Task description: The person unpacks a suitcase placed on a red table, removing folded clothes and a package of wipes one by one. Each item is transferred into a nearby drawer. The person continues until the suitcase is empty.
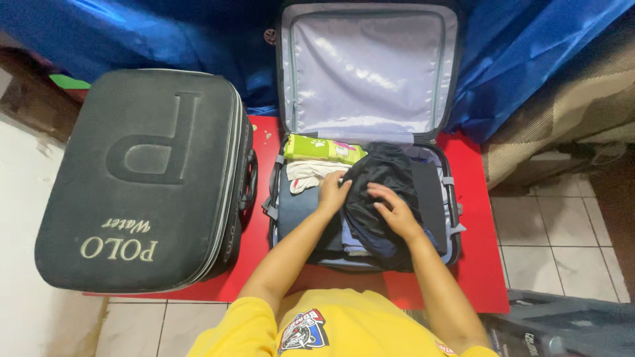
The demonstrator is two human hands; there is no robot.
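Nearest, yellow sleeves (331, 327) at the bottom edge, both forearms reaching away. The left hand (333, 192) rests fingers-down on the left edge of a black garment (380, 182); whether it pinches the cloth cannot be told. The right hand (395, 210) lies flat on the same garment, fingers spread, not clenched. The garment lies atop folded clothes in an open suitcase (452, 198) on a red table (479, 264). A green packet (321, 149) sits at the far left of the case, lid (367, 69) upright beyond. A closed black suitcase (142, 178) stands left.
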